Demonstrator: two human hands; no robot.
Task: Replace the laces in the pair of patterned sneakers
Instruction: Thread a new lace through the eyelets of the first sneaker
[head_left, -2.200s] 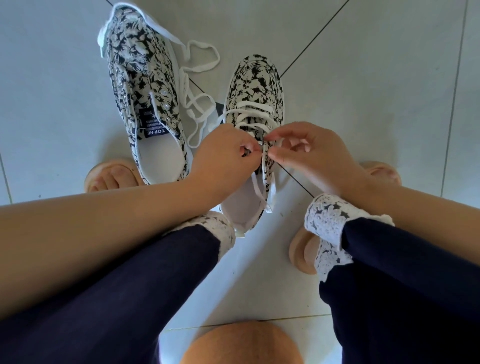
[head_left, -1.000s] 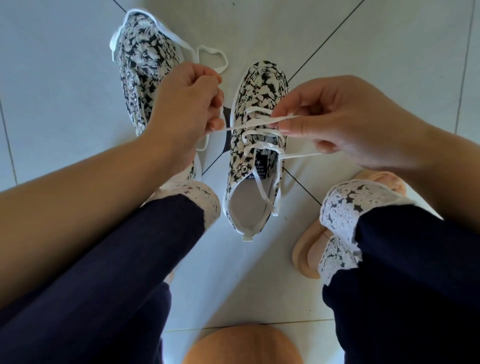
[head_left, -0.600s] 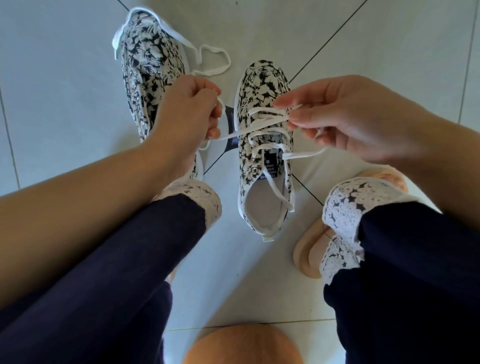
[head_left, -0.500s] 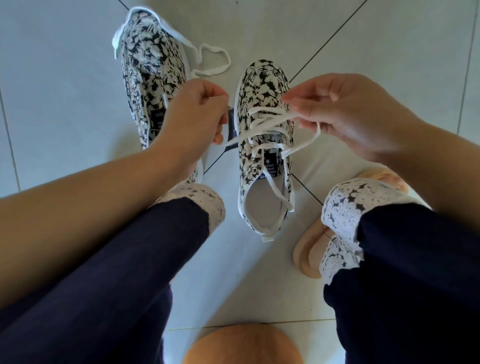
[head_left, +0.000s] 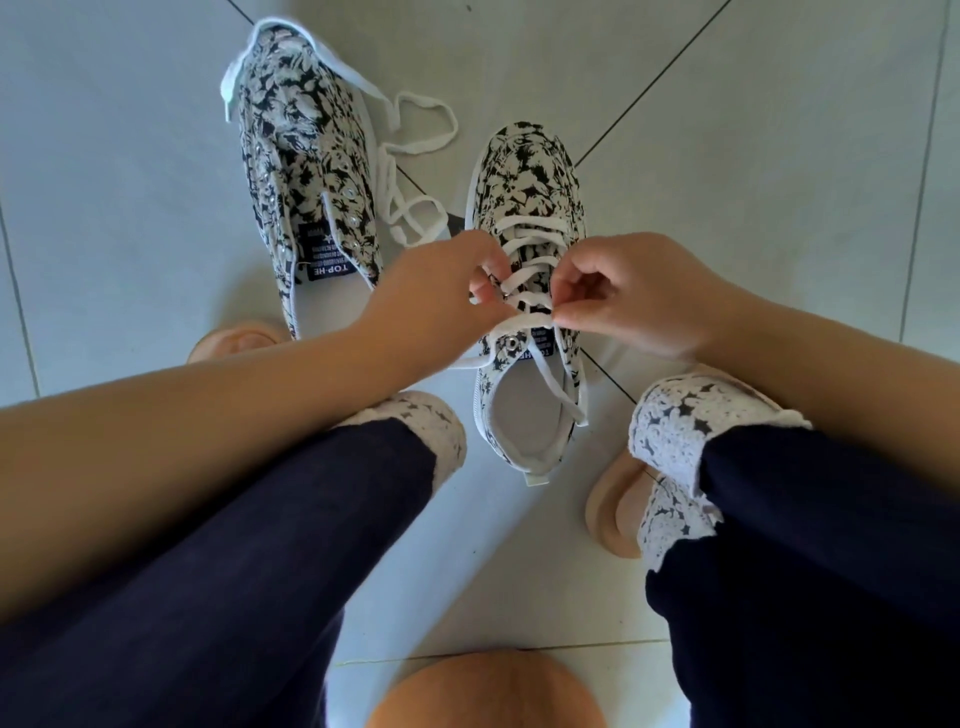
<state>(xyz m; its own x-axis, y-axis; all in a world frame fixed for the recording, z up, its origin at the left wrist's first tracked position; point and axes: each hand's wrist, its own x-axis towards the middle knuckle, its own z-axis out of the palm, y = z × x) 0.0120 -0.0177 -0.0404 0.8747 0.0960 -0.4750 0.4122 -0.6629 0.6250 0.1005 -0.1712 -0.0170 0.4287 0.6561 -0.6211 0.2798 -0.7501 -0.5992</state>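
sneakers in a black-and-white flower print stand side by side on the pale tiled floor (head_left: 779, 156), toes pointing away from the person. furthest left is the unlaced sneaker (head_left: 301, 156), its eyelets bare and its tongue label showing. just beside its right edge a loose lace (head_left: 422, 100) lies on the tiles in slack loops, one end running up around the toe.

next comes the left hand (head_left: 436, 296), reaching in over the gap between the two shoes. its fingers (head_left: 480, 291) are curled, the tips drawn together at the left eyelet row of the half-laced sneaker (head_left: 524, 171). whether they pinch lace or canvas there cannot be told.

that sneaker lies between the two hands and between the knees. its white lace (head_left: 530, 224) crosses the tongue in several rows, and the lowest crossings lie right between the two sets of fingertips. one free end trails back over the open heel, and another strand runs left under the left wrist.

on the right, the right hand (head_left: 644, 291) has its fingers curled. thumb and forefinger (head_left: 563, 316) pinch the lace at the right eyelet row, near the lowest crossing.

dark trousers with white patterned cuffs (head_left: 670, 421) frame the shoe. a peach slipper (head_left: 605, 514) shows under the right cuff.
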